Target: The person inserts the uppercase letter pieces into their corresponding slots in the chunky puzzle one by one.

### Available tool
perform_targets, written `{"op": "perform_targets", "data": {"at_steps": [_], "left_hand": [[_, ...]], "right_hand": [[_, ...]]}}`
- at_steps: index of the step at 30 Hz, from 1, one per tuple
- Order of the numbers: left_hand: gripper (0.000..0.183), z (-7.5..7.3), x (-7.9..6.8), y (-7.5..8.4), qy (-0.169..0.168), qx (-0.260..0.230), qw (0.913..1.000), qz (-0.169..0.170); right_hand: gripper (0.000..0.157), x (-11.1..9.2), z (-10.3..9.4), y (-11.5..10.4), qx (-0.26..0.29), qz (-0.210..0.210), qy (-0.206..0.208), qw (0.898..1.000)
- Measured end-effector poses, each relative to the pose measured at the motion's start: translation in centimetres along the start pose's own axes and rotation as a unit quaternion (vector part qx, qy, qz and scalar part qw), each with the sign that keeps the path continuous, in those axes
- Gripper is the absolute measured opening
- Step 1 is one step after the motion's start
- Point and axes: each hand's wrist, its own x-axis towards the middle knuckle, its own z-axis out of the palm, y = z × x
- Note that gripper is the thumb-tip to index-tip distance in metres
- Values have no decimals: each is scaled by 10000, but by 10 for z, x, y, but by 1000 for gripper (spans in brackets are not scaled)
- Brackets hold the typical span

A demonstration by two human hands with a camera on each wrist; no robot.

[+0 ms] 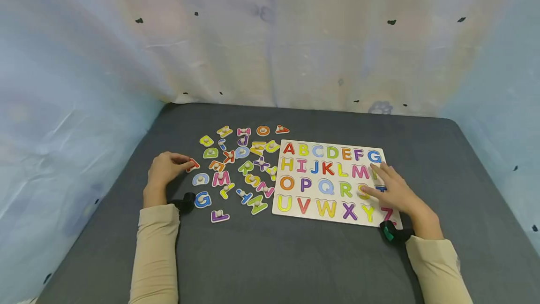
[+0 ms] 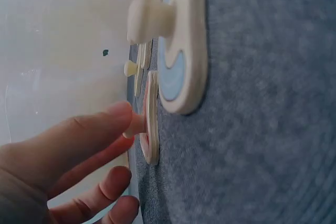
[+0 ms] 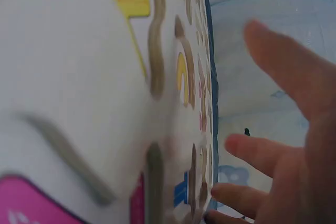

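Note:
At the left of the loose letters, my left hand point(image 1: 165, 171) pinches the knob of a red letter puzzle piece point(image 1: 193, 165). The left wrist view shows thumb and finger on that small knob point(image 2: 135, 124), the piece seen edge-on near the cloth; its letter cannot be read. A light-blue letter piece point(image 2: 182, 85) lies closer to that camera. My right hand point(image 1: 396, 192) is over the right side of the alphabet board point(image 1: 295, 178), fingers spread and hiding some letters near S and T. In the right wrist view its fingers point(image 3: 257, 150) look extended and hold nothing.
Many knobbed letter pieces lie scattered left of the board, among them a blue G point(image 1: 203, 200), a pink M point(image 1: 221, 178) and an orange O point(image 1: 263, 130). Dark grey cloth point(image 1: 270, 266) covers the table. Pale curtains point(image 1: 270, 50) stand behind and at both sides.

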Motion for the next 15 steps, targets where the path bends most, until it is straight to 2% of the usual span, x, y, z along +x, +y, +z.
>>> {"op": "perform_targets", "data": {"at_steps": [8,13,15], "left_hand": [[31,-4,-1,2,-228,5,9997,-68],[31,-3,-2,10,-78,71,9999,32],[31,-3,-3,16,-1,53,9998,198]], "right_hand": [[101,-6,-4,-7,-127,-225,-231,9994],[106,-11,-5,-7,-80,-376,-218,9990],[108,-11,-5,-6,-46,-404,-227,9989]]}}
